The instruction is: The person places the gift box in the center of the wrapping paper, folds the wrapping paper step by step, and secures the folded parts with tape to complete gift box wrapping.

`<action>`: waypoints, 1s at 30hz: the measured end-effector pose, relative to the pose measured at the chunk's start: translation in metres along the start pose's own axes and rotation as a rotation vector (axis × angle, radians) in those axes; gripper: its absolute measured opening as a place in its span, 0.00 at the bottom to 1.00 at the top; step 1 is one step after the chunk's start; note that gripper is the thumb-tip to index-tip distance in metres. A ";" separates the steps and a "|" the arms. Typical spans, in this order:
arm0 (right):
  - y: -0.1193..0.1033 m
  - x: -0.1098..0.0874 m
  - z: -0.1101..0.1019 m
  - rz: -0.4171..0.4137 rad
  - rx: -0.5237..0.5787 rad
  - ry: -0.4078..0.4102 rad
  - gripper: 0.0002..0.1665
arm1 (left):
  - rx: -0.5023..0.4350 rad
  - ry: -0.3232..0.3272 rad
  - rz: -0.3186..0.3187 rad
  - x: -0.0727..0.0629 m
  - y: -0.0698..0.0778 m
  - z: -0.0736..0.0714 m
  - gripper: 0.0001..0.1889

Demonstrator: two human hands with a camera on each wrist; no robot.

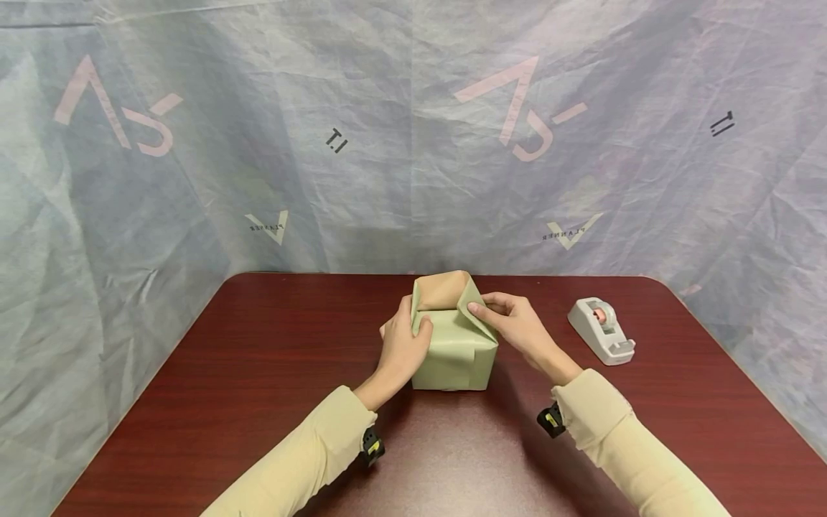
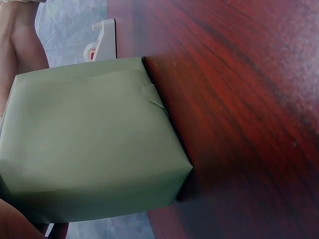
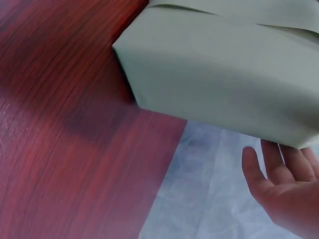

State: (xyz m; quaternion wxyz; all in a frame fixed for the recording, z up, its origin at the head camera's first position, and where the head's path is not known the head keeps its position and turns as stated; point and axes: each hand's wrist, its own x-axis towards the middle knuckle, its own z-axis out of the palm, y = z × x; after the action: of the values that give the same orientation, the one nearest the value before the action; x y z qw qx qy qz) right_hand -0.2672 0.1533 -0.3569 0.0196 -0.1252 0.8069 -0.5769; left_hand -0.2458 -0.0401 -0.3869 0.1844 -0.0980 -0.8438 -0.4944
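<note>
A box wrapped in pale green paper (image 1: 454, 350) stands in the middle of the dark red table (image 1: 258, 373). Its far end is unsealed, and the brown inside of the raised paper shows there. My left hand (image 1: 402, 343) grips the box's left side, thumb on top and fingers round the left flap. My right hand (image 1: 510, 323) pinches the right paper flap (image 1: 474, 305) and holds it folded down over the top. The left wrist view shows the box's smooth side (image 2: 89, 139). In the right wrist view the box (image 3: 219, 69) fills the top, with my right hand's loose fingers (image 3: 279, 184) beneath.
A grey tape dispenser (image 1: 601, 330) with a pinkish roll sits on the table to the right of the box, also seen as the dispenser (image 2: 102, 40). A wrinkled blue-grey sheet (image 1: 413, 143) hangs behind and round the table. Bare tabletop (image 1: 452, 459) lies between my forearms.
</note>
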 end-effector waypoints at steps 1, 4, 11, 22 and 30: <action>0.000 0.000 0.000 -0.015 -0.017 0.014 0.23 | -0.001 0.000 0.000 0.000 0.000 0.000 0.18; 0.001 0.001 0.000 -0.038 -0.060 0.065 0.21 | 0.003 0.001 0.003 0.000 0.000 -0.001 0.18; 0.000 0.005 -0.001 -0.034 -0.017 0.089 0.19 | 0.005 0.001 0.007 -0.001 0.001 -0.001 0.18; -0.008 0.016 0.003 -0.052 -0.014 0.143 0.20 | 0.023 -0.011 0.001 0.000 0.000 -0.002 0.17; -0.004 0.008 -0.001 -0.018 0.016 0.093 0.23 | 0.008 -0.027 -0.006 0.000 0.000 -0.001 0.17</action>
State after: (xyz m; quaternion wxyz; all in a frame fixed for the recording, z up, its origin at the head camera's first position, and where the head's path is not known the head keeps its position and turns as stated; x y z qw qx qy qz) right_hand -0.2749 0.1510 -0.3521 -0.0224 -0.1054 0.8013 -0.5885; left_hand -0.2456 -0.0413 -0.3860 0.1720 -0.1013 -0.8485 -0.4902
